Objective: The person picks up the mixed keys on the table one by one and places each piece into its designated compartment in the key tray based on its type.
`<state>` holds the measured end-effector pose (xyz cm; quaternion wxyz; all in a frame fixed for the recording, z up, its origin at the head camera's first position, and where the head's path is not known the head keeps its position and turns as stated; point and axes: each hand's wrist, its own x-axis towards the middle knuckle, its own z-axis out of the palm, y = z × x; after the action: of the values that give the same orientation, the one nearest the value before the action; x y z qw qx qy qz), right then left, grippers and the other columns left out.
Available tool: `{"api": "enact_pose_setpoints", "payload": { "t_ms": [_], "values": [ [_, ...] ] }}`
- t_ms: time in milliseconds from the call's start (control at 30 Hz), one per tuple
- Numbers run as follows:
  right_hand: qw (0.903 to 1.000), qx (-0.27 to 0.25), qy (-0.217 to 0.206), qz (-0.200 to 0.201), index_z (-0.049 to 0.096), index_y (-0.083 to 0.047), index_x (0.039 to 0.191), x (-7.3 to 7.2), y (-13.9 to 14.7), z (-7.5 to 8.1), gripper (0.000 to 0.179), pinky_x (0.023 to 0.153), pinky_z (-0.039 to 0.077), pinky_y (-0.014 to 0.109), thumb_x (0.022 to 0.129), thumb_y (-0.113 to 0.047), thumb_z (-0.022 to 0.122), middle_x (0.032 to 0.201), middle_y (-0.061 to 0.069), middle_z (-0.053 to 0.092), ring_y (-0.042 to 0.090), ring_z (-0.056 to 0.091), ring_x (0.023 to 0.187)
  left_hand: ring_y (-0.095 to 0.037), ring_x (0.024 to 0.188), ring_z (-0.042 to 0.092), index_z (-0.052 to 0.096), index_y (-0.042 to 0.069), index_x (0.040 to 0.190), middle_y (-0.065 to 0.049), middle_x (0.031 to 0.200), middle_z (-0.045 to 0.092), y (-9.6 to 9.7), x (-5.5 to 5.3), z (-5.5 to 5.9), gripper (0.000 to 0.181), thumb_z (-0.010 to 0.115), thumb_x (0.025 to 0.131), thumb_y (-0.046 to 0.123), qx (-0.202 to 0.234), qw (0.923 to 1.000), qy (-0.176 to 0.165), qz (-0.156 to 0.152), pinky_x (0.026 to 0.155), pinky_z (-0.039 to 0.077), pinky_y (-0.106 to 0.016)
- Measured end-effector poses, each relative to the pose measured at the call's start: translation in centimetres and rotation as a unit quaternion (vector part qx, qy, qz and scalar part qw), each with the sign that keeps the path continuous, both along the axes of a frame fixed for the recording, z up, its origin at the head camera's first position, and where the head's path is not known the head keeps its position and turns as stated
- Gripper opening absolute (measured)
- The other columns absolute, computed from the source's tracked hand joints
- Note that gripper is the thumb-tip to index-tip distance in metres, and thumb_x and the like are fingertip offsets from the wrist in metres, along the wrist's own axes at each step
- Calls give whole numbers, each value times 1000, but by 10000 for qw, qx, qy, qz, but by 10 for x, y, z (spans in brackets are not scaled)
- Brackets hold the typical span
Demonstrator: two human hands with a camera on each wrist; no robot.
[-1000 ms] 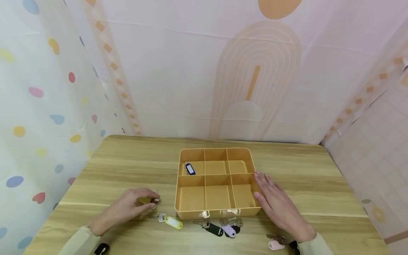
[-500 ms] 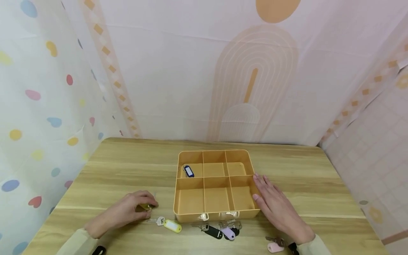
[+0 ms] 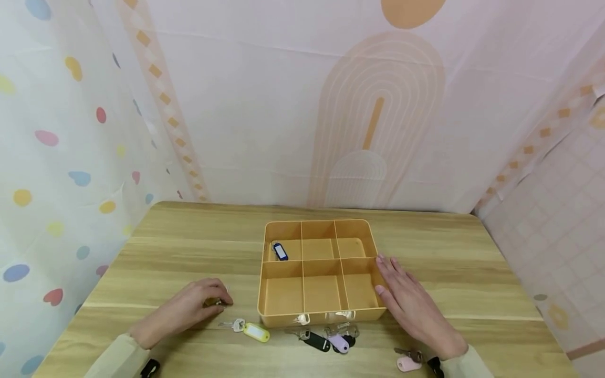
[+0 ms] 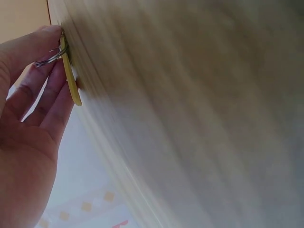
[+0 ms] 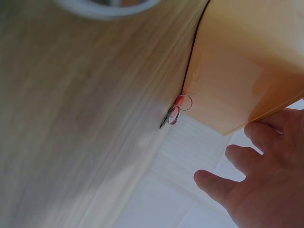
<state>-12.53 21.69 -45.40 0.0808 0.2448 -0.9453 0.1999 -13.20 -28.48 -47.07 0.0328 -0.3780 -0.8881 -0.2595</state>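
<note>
My left hand [image 3: 194,307] is low over the table, left of the orange six-compartment box [image 3: 283,319]. Between thumb and fingers it pinches a yellow key tag [image 4: 71,78] with a metal split ring [image 4: 52,59]; in the head view the fingers mostly cover it. My right hand [image 3: 413,307] rests against the box's right side, fingers extended, fingertips at the rim. A blue key tag [image 3: 280,252] lies in the back left compartment. Just right of my left hand, a second yellow key tag [image 3: 257,332] with a key [image 3: 238,325] lies on the table.
In front of the box lie a dark key tag [image 3: 316,341] and a lilac key tag [image 3: 339,344] overlapping a black one. A pink key tag [image 3: 408,363] lies by my right wrist. The right wrist view shows a red tag [image 5: 177,105] with rings beside the box.
My left hand stays near the same spot, its fingers shifting round the yellow key tag, which is now more covered. My right hand and the box stay in place; the head view tilts slightly.
</note>
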Motion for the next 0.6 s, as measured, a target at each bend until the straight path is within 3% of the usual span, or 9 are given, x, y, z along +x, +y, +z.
{"api": "enact_pose_setpoints", "payload": {
  "t_ms": [133,333,600],
  "values": [
    [10000,1,80,27,35,-1,160,-1,0,0,56,116,31,67,112,-29,45,166,14,31,42,30,151,-9,94,67,77,19,101,11,102,69,3,0,0,30,81,83,-5,-6,9999,75,103,80,61,-32],
    [10000,-10,15,24,34,-1,160,-1,-1,1,57,117,30,66,112,-30,45,167,14,30,40,28,152,-13,99,68,76,18,106,8,108,70,10,-1,2,33,80,83,-6,45,9999,97,23,84,61,-35],
    [10000,-1,-20,31,35,0,159,-1,0,1,57,117,30,67,112,-30,45,166,16,31,43,28,152,-8,97,62,76,16,109,11,105,64,2,1,-1,32,88,79,9,-89,9993,-33,361,81,59,-33]
  ]
}}
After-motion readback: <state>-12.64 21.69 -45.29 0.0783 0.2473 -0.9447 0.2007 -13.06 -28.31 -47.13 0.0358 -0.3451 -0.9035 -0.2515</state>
